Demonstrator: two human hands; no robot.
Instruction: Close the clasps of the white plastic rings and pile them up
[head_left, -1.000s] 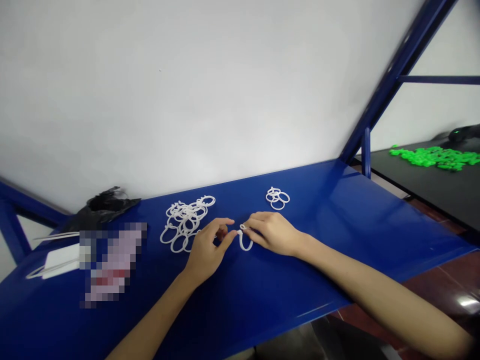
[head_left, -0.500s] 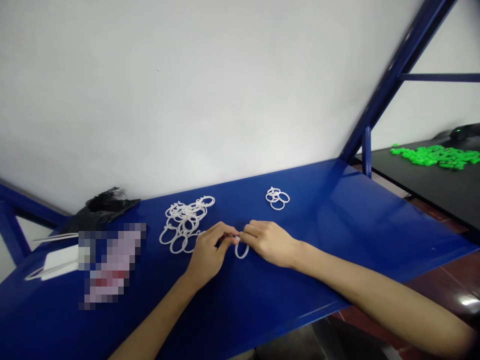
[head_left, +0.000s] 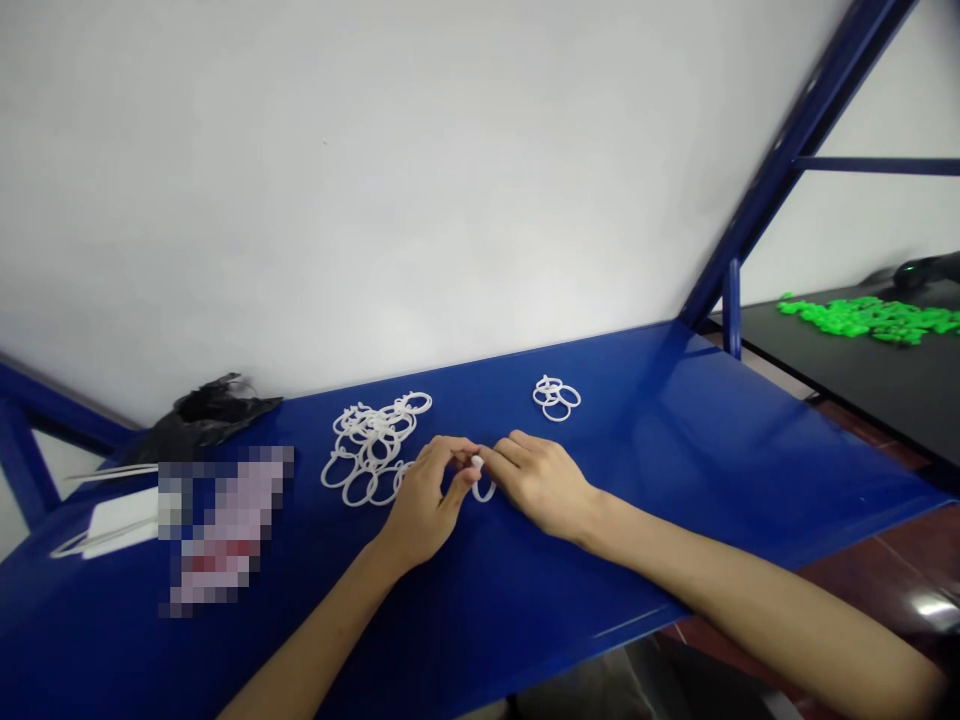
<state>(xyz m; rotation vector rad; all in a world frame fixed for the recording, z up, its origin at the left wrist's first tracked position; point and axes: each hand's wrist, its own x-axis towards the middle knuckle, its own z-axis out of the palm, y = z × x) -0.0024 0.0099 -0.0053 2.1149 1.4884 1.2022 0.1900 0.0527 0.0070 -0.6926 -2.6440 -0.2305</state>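
Between my two hands is a white ring (head_left: pixel 485 493) with a small knob at its top, like a curtain ring. My left hand (head_left: pixel 429 500) pinches it near the knob with thumb and fingertips. From the other side, my right hand (head_left: pixel 538 480) closes its fingers on the same ring; its thumb is hidden. Left of my hands lies a tangled pile of white rings (head_left: pixel 377 435), partly covered by my left hand. Farther back on the right sits a small group of white rings (head_left: pixel 556 395).
Everything lies on a blue table (head_left: pixel 637 430) against a white wall. To the left are a black plastic bag (head_left: pixel 202 420), a white face mask (head_left: pixel 124 522) and a blurred pinkish item (head_left: pixel 240 520). Bright green pieces (head_left: pixel 870 318) cover part of a black table (head_left: pixel 847 380) at right.
The ring has turned slightly and its knob now shows above my left thumb. My fingers have shifted a little around it. The ring piles are unchanged.
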